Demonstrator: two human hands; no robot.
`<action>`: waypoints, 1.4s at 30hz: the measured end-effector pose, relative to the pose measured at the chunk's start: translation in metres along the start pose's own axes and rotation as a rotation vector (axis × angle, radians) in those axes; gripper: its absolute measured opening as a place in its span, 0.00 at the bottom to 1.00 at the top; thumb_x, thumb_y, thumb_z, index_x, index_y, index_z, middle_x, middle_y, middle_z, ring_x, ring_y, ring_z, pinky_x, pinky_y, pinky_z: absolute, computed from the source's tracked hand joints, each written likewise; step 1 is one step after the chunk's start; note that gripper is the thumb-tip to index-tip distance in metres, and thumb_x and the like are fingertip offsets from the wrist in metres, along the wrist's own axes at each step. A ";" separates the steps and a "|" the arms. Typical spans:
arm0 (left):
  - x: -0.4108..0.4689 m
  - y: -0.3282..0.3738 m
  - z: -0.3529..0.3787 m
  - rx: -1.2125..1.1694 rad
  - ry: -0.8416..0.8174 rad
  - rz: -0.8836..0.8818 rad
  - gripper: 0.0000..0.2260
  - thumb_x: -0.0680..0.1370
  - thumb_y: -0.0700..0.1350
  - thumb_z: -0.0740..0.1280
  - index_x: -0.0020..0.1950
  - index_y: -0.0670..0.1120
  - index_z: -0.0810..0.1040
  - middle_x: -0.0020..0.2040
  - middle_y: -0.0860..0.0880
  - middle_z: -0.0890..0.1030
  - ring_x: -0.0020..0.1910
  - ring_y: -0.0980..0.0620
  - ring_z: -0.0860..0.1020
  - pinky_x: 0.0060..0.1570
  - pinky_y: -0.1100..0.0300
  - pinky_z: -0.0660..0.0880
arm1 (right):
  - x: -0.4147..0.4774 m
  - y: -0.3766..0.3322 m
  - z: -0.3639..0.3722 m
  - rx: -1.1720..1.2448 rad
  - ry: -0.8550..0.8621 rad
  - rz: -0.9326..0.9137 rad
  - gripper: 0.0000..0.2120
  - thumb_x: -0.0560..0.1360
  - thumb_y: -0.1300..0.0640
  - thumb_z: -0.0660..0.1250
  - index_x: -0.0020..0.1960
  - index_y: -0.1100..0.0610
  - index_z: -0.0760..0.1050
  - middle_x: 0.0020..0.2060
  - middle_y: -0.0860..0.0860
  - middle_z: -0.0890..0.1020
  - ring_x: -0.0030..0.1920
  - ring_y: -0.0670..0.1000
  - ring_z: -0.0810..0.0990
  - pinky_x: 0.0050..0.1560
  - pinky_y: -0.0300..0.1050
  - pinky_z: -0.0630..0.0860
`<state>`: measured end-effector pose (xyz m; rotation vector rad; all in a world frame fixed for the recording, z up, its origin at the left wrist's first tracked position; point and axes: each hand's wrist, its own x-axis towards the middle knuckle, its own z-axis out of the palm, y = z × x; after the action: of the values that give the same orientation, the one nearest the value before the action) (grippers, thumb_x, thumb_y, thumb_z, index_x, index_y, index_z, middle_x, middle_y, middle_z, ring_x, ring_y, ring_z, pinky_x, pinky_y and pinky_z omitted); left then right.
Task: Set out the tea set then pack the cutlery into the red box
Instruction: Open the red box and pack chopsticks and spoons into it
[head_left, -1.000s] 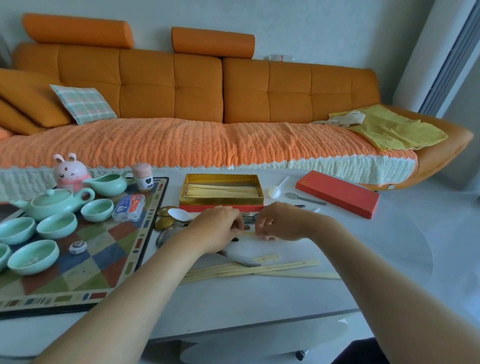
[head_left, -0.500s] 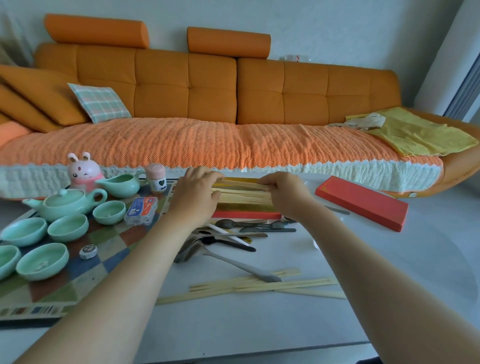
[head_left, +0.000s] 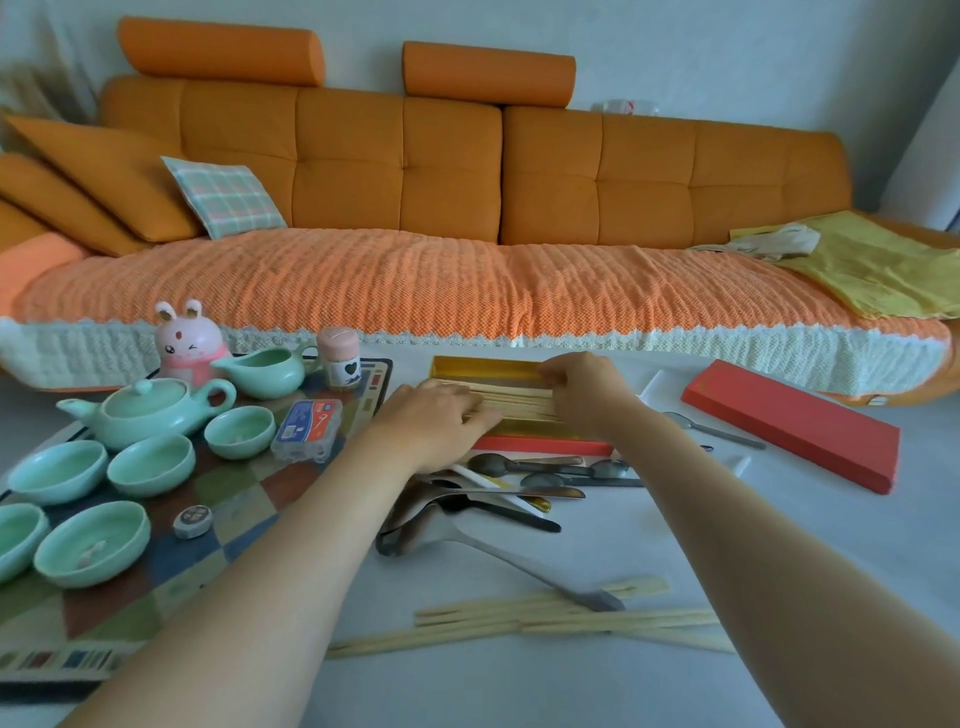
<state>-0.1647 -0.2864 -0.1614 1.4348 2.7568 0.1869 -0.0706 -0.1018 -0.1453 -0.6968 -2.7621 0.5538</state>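
**Here: chopsticks lengthwise in the red box**

The bundle of chopsticks (head_left: 519, 402) lies in the red box (head_left: 540, 445). Its long axis runs left to right, parallel to the box's long sides. The sticks are thin, pale, plain wood; I cannot tell which end holds the tips. The box is gold-lined and sits toward the far side of the white table (head_left: 519, 691), just beyond a heap of spoons (head_left: 488, 464). The left hand (head_left: 441, 415), palm down, curls its fingers over the bundle's left end. The right hand (head_left: 587, 389) grips the right end the same way. The red lid (head_left: 789, 423) lies apart on the right. Loose chopsticks (head_left: 571, 621) lie nearer the front, also roughly left to right.
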 end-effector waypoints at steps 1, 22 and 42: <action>0.002 0.000 0.000 -0.002 -0.009 -0.008 0.30 0.80 0.67 0.44 0.74 0.55 0.69 0.74 0.54 0.69 0.73 0.50 0.64 0.68 0.47 0.62 | -0.002 0.000 0.000 0.021 -0.010 -0.027 0.21 0.77 0.63 0.56 0.66 0.51 0.78 0.56 0.50 0.81 0.40 0.46 0.78 0.39 0.35 0.72; -0.046 0.053 -0.012 -0.172 0.264 0.244 0.04 0.78 0.50 0.64 0.48 0.52 0.76 0.45 0.56 0.74 0.48 0.53 0.72 0.46 0.58 0.71 | -0.083 -0.003 -0.037 -0.042 -0.260 -0.311 0.10 0.74 0.56 0.68 0.45 0.43 0.85 0.35 0.35 0.80 0.36 0.31 0.75 0.37 0.25 0.66; -0.080 0.078 -0.004 -0.307 -0.215 0.122 0.05 0.76 0.51 0.67 0.49 0.59 0.80 0.45 0.61 0.80 0.46 0.61 0.77 0.49 0.58 0.78 | -0.131 0.043 -0.046 -0.056 -0.360 -0.166 0.06 0.75 0.52 0.71 0.51 0.45 0.84 0.45 0.40 0.82 0.43 0.36 0.76 0.42 0.33 0.69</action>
<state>-0.0553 -0.3082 -0.1504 1.4440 2.3512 0.4117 0.0741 -0.1183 -0.1395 -0.4041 -3.1405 0.6212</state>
